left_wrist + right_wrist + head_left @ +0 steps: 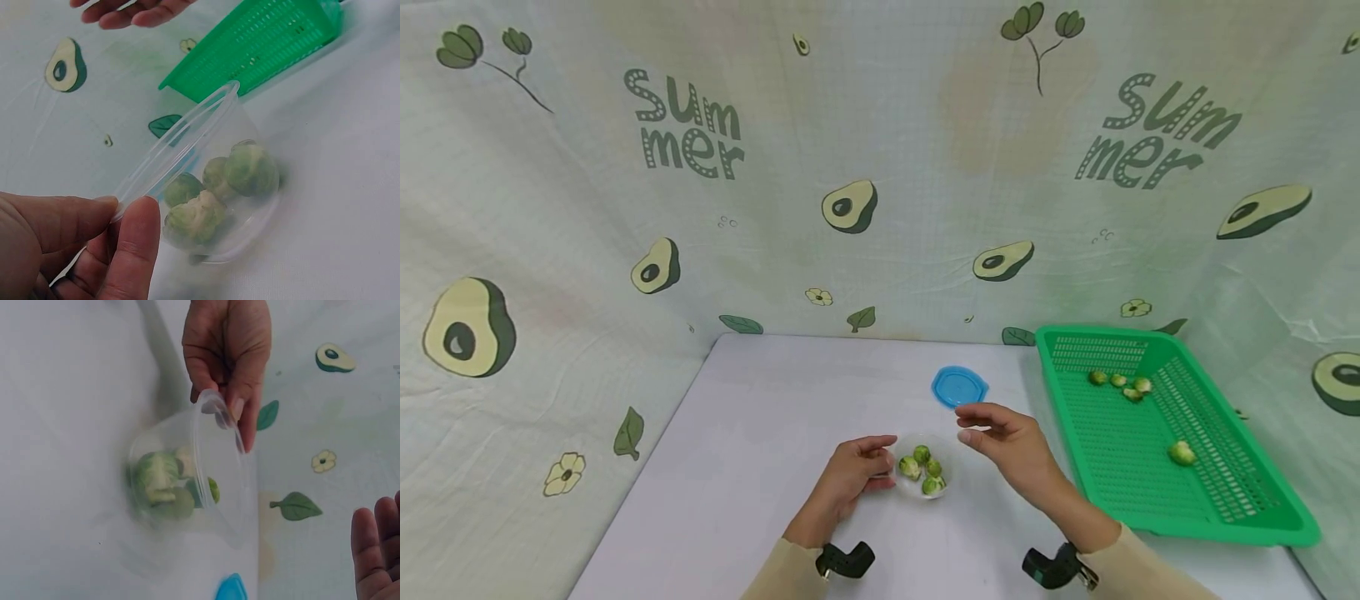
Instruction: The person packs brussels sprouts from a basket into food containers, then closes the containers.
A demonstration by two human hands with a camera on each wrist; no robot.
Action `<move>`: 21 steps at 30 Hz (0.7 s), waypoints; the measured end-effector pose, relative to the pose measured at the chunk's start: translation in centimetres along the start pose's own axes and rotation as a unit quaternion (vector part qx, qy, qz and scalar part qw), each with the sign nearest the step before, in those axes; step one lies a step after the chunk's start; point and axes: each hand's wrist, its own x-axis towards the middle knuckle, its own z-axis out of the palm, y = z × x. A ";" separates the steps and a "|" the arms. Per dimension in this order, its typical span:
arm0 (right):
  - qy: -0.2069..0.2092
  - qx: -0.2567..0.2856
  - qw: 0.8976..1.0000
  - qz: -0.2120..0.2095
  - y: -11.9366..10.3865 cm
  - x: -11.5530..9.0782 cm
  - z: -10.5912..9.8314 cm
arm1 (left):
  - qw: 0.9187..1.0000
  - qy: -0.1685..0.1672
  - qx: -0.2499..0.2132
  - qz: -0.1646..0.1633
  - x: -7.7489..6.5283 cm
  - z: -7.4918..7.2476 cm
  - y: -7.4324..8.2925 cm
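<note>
My left hand pinches the rim of a clear round plastic tub, thumb on one side and fingers on the other. Several Brussels sprouts lie at the bottom of the tub, seen through its wall in both wrist views. To the right of the tub, my right hand hovers with relaxed, slightly bent fingers and holds nothing. A blue lid rests flat on the table just beyond the right fingertips.
A green plastic basket stands on the right side of the white table. Several more sprouts sit toward its far end, and a single sprout lies nearer. A printed cloth hangs behind.
</note>
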 end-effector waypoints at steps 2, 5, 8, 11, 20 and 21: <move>0.001 -0.010 1.000 -0.011 -0.4 0.0 -0.6 | 1.000 0.001 0.000 -0.002 0.0 0.0 0.1; 0.007 -0.022 0.999 -0.035 -0.9 0.1 -1.6 | 1.000 0.000 0.000 -0.001 0.0 0.0 0.0; 0.013 -0.020 0.998 -0.057 -1.0 0.4 -2.6 | 1.000 -0.002 0.001 0.001 0.0 0.0 0.0; 0.026 -0.023 0.997 -0.064 -1.5 0.8 -3.7 | 1.000 -0.002 0.003 0.002 0.0 0.0 -0.1; 0.087 -0.072 0.990 -0.083 -2.3 1.9 -8.0 | 1.000 -0.005 0.006 0.002 0.0 0.0 0.0; 0.092 -0.079 0.989 -0.081 -2.4 1.9 -8.4 | 1.000 -0.005 0.007 0.001 0.0 0.1 0.0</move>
